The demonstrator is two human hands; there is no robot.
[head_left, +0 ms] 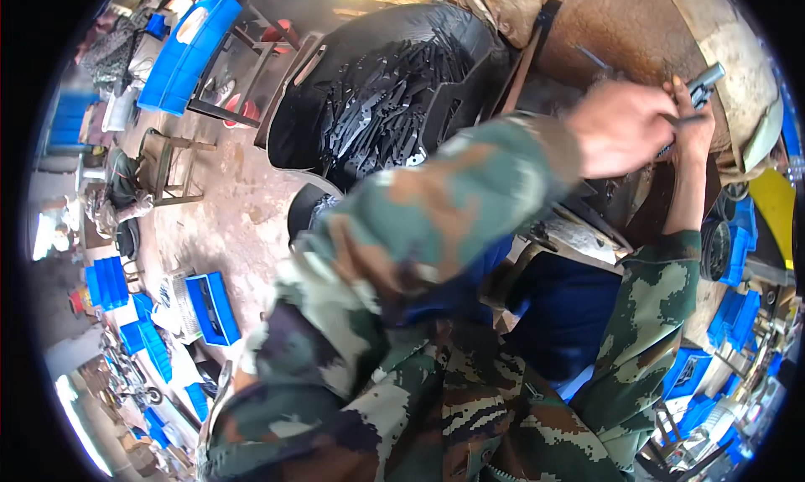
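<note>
Both my hands are together at the upper right, over a brown, worn surface. My left hand (pixel 625 125), smeared by motion, reaches across with its fingers curled closed beside the right hand. What it grips, if anything, is hidden. My right hand (pixel 694 131) is closed around a grey metal tool (pixel 707 78) with a rounded, rod-like end that sticks out past the fingers. Its exact kind is not clear. A thin dark piece (pixel 686 121) shows between the two hands. Near the left hand, a slim metal rod (pixel 592 58) lies against the brown surface (pixel 646 29).
A black bin (pixel 289 138) full of dark metal strips (pixel 386 104) stands ahead of me. Blue crates (pixel 189 54) rest at the far left, with another blue crate (pixel 212 308) on the floor. A wooden stool (pixel 172 171) stands left. More blue bins (pixel 738 318) line the right.
</note>
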